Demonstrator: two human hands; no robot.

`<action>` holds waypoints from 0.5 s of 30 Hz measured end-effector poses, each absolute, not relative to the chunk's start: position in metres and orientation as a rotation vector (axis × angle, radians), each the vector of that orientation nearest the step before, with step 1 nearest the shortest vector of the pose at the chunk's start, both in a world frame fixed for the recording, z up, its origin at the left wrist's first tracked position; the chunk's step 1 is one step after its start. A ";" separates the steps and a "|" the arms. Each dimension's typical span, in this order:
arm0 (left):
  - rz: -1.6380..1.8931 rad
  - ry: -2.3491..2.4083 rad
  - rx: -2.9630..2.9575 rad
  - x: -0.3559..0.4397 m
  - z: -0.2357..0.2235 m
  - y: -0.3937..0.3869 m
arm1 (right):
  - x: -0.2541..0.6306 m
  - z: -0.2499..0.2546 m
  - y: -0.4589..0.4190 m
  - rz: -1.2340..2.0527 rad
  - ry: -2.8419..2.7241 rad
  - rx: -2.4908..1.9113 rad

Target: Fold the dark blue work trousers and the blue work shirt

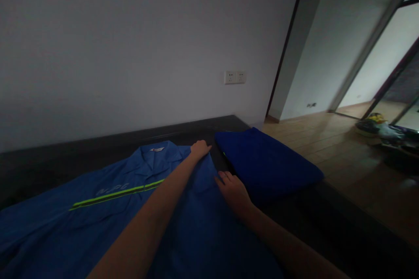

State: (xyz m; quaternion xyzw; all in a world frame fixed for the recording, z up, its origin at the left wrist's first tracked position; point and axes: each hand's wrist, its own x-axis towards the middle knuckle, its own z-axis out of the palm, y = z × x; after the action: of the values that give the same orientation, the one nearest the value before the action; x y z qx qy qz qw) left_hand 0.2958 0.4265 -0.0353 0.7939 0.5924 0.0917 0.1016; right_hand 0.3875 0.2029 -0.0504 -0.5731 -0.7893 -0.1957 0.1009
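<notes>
A blue work shirt (127, 209) lies spread on a dark surface, its collar toward the wall and a yellow-green and dark stripe across the chest. Pale letters and a white neck label show on it. One side of the shirt is folded over toward the middle. My left hand (199, 150) is closed on the cloth at the shoulder, just right of the collar. Lower along the folded edge, my right hand (234, 192) holds the cloth with bent fingers; its thumb is hard to make out. A folded, deeper-blue garment (268, 165) lies right of both hands.
The dark table (225, 124) runs along a pale wall, its far right corner behind the folded garment. A double power socket (235, 77) is on the wall. Beyond the table are wooden flooring (304, 135) and a heap of bags and other items (389, 133).
</notes>
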 end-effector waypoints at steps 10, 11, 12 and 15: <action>0.498 1.662 2.337 0.302 -0.048 0.429 | 0.390 -0.047 0.198 -0.403 -2.386 -1.658; 0.532 1.654 2.340 0.301 -0.051 0.429 | 0.390 -0.046 0.197 -0.408 -2.387 -1.650; 0.563 1.645 2.340 0.300 -0.054 0.428 | 0.391 -0.045 0.197 -0.417 -2.386 -1.639; 0.646 1.608 2.346 0.299 -0.058 0.428 | 0.391 -0.043 0.197 -0.470 -2.366 -1.582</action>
State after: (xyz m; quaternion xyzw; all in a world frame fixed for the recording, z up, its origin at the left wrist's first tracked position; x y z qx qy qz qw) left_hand 0.2989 0.4282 -0.0584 0.7993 0.5478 0.2201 0.1121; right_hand 0.3914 0.1970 -0.0429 -0.5439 -0.8134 -0.1616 0.1281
